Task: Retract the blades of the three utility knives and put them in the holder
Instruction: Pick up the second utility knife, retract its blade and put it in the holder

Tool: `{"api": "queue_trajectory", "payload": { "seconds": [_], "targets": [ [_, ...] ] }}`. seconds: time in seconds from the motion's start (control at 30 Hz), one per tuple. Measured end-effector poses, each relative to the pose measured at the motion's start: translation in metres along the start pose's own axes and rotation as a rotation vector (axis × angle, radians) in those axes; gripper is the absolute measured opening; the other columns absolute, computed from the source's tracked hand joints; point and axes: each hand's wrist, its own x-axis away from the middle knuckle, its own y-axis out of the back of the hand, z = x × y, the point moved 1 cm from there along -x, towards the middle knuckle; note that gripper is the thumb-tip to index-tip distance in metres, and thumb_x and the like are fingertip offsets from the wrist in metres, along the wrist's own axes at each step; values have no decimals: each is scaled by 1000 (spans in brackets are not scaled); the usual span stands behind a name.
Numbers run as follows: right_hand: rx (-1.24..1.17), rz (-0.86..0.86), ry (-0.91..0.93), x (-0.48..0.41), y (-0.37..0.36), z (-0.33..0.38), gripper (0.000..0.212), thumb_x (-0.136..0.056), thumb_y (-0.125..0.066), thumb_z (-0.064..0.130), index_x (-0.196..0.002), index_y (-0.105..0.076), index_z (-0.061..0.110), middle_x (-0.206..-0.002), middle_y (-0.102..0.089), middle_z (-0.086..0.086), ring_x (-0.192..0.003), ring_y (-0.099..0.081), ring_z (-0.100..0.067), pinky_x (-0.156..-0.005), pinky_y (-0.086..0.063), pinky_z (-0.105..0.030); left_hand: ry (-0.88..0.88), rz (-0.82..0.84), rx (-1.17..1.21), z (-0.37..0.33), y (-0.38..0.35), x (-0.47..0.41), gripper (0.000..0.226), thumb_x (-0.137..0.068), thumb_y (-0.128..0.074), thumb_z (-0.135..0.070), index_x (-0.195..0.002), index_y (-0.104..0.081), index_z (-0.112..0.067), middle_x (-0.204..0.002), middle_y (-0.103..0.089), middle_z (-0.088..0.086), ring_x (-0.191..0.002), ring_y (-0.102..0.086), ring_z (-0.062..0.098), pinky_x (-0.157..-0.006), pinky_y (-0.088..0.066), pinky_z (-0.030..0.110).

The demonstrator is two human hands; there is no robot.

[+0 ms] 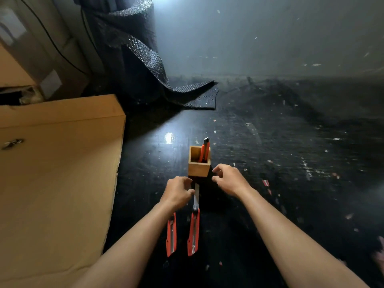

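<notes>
A small square wooden holder stands on the dark floor with one red utility knife upright in it. Two more red utility knives lie side by side in front of it. The right one has its blade extended toward the holder. The left one is partly under my left forearm, its tip hidden. My left hand hovers over the extended blade's tip with fingers curled, holding nothing that I can see. My right hand floats just right of the holder, fingers loosely spread and empty.
A large flat cardboard box fills the left side. A roll of dark bubble wrap stands behind it, with its loose end trailing on the floor. The black floor is strewn with small scraps.
</notes>
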Motion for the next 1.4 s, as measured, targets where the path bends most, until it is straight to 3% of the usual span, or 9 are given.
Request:
{"api": "queue_trajectory", "payload": {
  "seconds": [0.23, 0.47, 0.63, 0.73, 0.83, 0.93, 1.07, 1.3, 1.4],
  "targets": [
    [38, 171, -70, 47, -60, -14, 33, -91, -68, 28, -124, -63, 26, -119, -69, -2, -102, -66, -17, -89, -57, -40, 2, 133, -68, 33, -28, 36, 29, -92, -73, -14, -121, -74, -11, -118, -76, 6, -113, -71, 21, -95, -59, 34],
    [-93, 342, -161, 85, -107, -33, 40, -93, -66, 22, -133, -58, 24, -115, -68, 0, -99, -66, -13, -88, -58, -37, 50, 166, 28, 57, -58, 65, 24, -92, -72, -8, -115, -76, -15, -101, -78, 0, -96, -74, 13, -88, -63, 32],
    [-189, 229, -105, 108, -122, -36, 38, -93, -62, 16, -130, -60, 23, -95, -71, 5, -87, -69, -11, -83, -59, -37, 129, 82, 197, 64, -71, 76, 31, -91, -71, 0, -117, -76, -17, -98, -74, -10, -87, -67, -1, -81, -57, 17],
    [-305, 195, -112, 121, -120, -37, 31, -94, -64, 16, -124, -63, 24, -95, -71, 7, -84, -69, -6, -70, -56, -23, 129, 36, 275, 65, -74, 84, 34, -92, -71, -1, -123, -74, -17, -107, -77, -5, -99, -72, 8, -72, -54, 11],
    [-399, 147, -94, 130, -112, -38, 31, -93, -66, 14, -121, -64, 27, -93, -71, 8, -80, -70, -2, -63, -52, -15, 107, 11, 376, 60, -70, 90, 36, -93, -71, -3, -127, -72, -17, -109, -77, -2, -98, -74, 9, -74, -60, 16],
    [-451, 74, -35, 135, -99, -34, 32, -90, -68, 13, -118, -66, 28, -94, -73, 7, -83, -71, -1, -71, -58, -20, 45, 6, 425, 50, -60, 91, 32, -92, -72, -3, -118, -77, -22, -104, -80, -5, -97, -76, 10, -87, -64, 33],
    [-531, 6, 82, 135, -73, -20, 33, -89, -70, 11, -117, -65, 28, -96, -75, 3, -87, -74, -9, -78, -63, -37, -39, 9, 483, 29, -35, 88, 31, -91, -73, -5, -118, -76, -22, -106, -81, -4, -100, -78, 13, -88, -65, 42],
    [-558, -83, 260, 122, -9, 25, 33, -85, -73, 11, -115, -65, 20, -95, -75, -2, -88, -75, -17, -79, -63, -45, -159, 12, 701, -21, 20, 85, 36, -90, -70, 8, -120, -71, -12, -114, -78, 12, -101, -79, 27, -88, -64, 47],
    [-573, -100, 318, 118, 20, 45, 35, -85, -70, 6, -117, -63, 15, -98, -75, -7, -91, -75, -23, -81, -62, -50, -219, 24, 757, -46, 49, 82, 38, -91, -66, 13, -126, -67, -2, -117, -76, 21, -96, -79, 30, -79, -66, 40]
  ]
}}
